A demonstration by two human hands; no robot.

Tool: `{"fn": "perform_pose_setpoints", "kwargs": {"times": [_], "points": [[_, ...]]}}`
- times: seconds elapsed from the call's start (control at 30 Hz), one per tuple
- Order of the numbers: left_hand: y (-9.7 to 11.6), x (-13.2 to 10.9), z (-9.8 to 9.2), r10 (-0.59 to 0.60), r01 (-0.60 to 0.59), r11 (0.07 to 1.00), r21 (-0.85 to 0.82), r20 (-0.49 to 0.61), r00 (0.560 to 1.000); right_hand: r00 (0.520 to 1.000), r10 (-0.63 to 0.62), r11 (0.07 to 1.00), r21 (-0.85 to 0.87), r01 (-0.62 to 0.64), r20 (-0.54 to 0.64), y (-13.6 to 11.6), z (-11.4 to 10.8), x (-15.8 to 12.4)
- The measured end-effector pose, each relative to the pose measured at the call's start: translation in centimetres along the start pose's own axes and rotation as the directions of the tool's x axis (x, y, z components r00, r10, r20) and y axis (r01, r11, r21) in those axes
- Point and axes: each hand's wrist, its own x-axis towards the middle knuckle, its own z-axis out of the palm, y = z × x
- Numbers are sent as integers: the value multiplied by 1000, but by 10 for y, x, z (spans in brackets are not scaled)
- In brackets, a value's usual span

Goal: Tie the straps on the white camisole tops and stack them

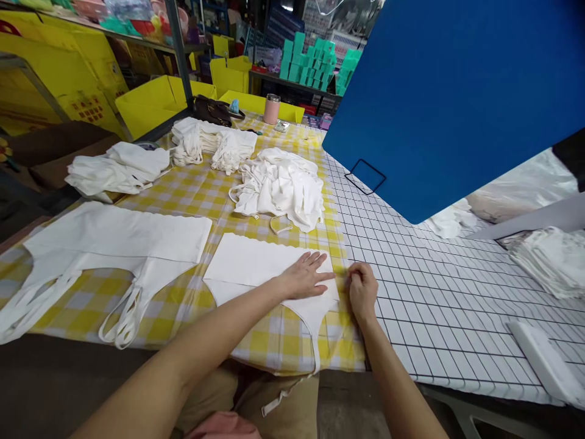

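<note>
Head view: the left grip (307, 275) lies spread flat on the folded white cloth (249, 261) at the tabletop's (425, 305) near edge. The right grip (363, 288) is curled, fingers pressed together, just beside that cloth's right edge.

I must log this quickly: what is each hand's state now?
Left hand: open, flat on the white garment.
Right hand: closed, at the garment's edge; grip unclear.

White cloth (256, 259), yellow-checked tablecloth (201, 189)
</note>
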Motion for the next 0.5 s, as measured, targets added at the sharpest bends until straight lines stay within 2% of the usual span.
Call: {"fn": "perform_pose_setpoints", "kwargs": {"times": [0.03, 0.07, 0.1, 0.13, 0.17, 0.2, 0.23, 0.27, 0.3, 0.33, 0.37, 0.43, 0.47, 0.5], "points": [[-1, 0, -2, 3, -3, 1000, -15, 15, 1000, 999, 30, 999, 15, -30, -35, -7, -8, -6], [-2, -1, -6, 6, -5, 999, -39, 30, 1000, 998, 64, 997, 41, -63, -21, -15, -17, -15], [-3, -3, -9, 5, -2, 997, -71, 42, 999, 994, 96, 993, 70, -100, 51, -25, -28, -26], [-3, -6, -13, -9, 13, 995, -102, 48, 999, 972, 131, 981, 115, -156, 197, -36, -40, -39], [-4, -10, -17, -36, 41, 992, -123, 45, 998, 890, 156, 963, 134, -233, 428, -46, -52, -54], [-3, -15, -20, -73, 77, 989, -126, 35, 997, 731, 158, 946, 111, -305, 664, -55, -63, -71], [-1, -22, -22, -113, 115, 987, -110, 20, 993, 541, 161, 928, 60, -367, 825, -61, -71, -88], [3, -29, -22, -146, 146, 986, -78, 5, 989, 378, 178, 907, -3, -421, 909, -66, -76, -106], [8, -38, -22, -170, 170, 985, -38, -5, 985, 293, 212, 886, -57, -460, 932, -67, -77, -122], [15, -46, -20, -177, 177, 984, 3, -7, 984, 285, 269, 853, -89, -515, 920, -67, -74, -138], [23, -53, -17, -168, 168, 985, 37, 0, 986, 333, 334, 809, -88, -581, 882, -64, -68, -151], [41, -66, -8, -114, 111, 990, 82, 31, 993, 463, 435, 698, 36, -716, 772, -58, -49, -172], [50, -70, -3, -81, 76, 992, 96, 46, 996, 501, 462, 633, 124, -764, 731, -56, -38, -179], [58, -73, 2, -56, 50, 993, 107, 55, 997, 514, 476, 565, 200, -800, 714, -54, -29, -185]]}}
